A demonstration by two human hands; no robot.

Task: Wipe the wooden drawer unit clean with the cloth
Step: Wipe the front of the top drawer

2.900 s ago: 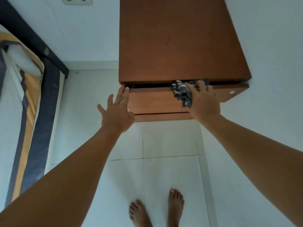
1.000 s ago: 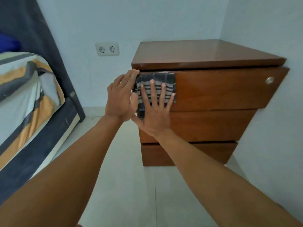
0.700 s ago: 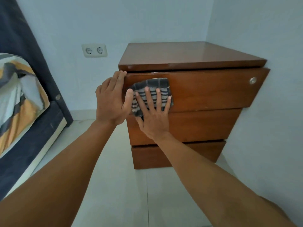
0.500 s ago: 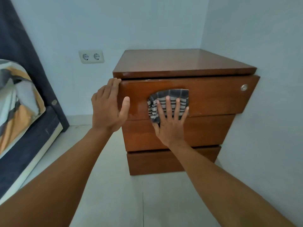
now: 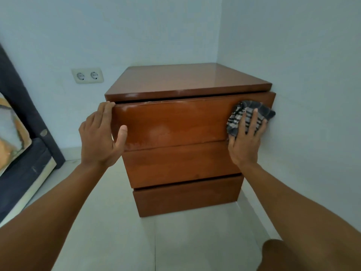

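The wooden drawer unit (image 5: 175, 163) stands in the room's corner, with three drawer fronts and a glossy top. My right hand (image 5: 245, 139) presses a grey checked cloth (image 5: 252, 112) flat against the right end of the top drawer front, fingers spread and straight. My left hand (image 5: 100, 135) rests on the left edge of that same drawer, fingers wrapped round its corner and thumb on the front. A damp sheen shows across the wiped part of the front. The drawer's round knob is hidden under the cloth.
A white wall (image 5: 302, 114) runs close along the unit's right side. A double power socket (image 5: 87, 75) sits on the back wall to the left. A bed (image 5: 17, 153) with a dark frame and striped bedding stands at far left. Pale floor tiles (image 5: 156, 241) lie below.
My right hand has slid the cloth from the left end of the top drawer front across to its right end. My left hand stays on the drawer's left edge.
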